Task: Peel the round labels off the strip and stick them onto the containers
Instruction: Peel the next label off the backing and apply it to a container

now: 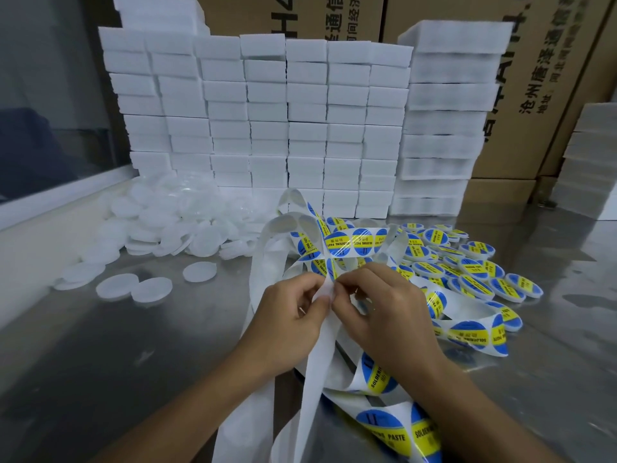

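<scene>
Far left on the worktop (100,345) lies a heap of blank white lids (160,225), a few loose ones (152,289) nearer the person, none yet labelled; behind them stands a wall of white foam blocks (267,121), with cartons (534,95) at the back.

The left hand (290,315) sits just left of centre, fingers (319,300) curled, pinching the white strip (320,345); the bare backing runs from that pinch down toward the person, so its long axis here lies near to far. The right hand (377,312) meets it fingertip to fingertip, curled too, nipping at the same spot; whether it has a label edge lifted or only the backing I cannot tell, the fingers hide it.

Just beyond both hands the strip loops up, and the next label (340,243), blue and yellow, lies above the fingertips; so the peel probably runs away from the body, right hand pulling, left hand anchoring.

To the right lie finished lids (477,272), labelled, in a spread heap; more of the strip coils beside the right wrist. The blank lids are nearer the left hand, well apart from the pinch.
</scene>
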### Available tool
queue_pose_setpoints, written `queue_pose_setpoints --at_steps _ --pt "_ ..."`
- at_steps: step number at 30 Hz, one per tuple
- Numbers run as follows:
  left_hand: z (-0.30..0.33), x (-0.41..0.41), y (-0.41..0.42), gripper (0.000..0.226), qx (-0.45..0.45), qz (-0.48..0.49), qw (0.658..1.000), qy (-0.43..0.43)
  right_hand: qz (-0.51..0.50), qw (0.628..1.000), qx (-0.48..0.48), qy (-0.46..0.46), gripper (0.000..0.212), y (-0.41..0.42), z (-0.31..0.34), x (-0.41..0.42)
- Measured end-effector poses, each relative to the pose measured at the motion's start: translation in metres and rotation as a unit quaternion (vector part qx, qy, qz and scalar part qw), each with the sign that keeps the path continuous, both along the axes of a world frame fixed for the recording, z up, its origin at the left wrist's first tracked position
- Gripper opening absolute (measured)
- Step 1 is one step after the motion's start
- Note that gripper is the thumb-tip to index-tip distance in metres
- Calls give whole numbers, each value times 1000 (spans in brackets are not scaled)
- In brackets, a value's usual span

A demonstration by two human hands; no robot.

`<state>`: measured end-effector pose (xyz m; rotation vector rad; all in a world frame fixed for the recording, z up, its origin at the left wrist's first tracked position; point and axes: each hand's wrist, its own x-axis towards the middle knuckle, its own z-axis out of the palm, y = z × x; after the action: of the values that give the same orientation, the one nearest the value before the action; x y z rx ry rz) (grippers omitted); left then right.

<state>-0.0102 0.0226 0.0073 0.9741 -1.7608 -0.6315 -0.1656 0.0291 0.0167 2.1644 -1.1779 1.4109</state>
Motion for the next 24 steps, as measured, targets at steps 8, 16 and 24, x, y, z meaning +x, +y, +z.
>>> queue_pose_setpoints --at_steps 8,16,24 --pt "0 2 -4 18 27 9 999 39 14 977 92 -194 11 -6 2 -12" --pt "-3 13 -10 27 -30 117 993 -13 74 837 261 -474 15 -13 12 -26" --pt "-1 22 -6 29 -135 171 954 -208 160 754 304 -560 16 -9 20 -28"
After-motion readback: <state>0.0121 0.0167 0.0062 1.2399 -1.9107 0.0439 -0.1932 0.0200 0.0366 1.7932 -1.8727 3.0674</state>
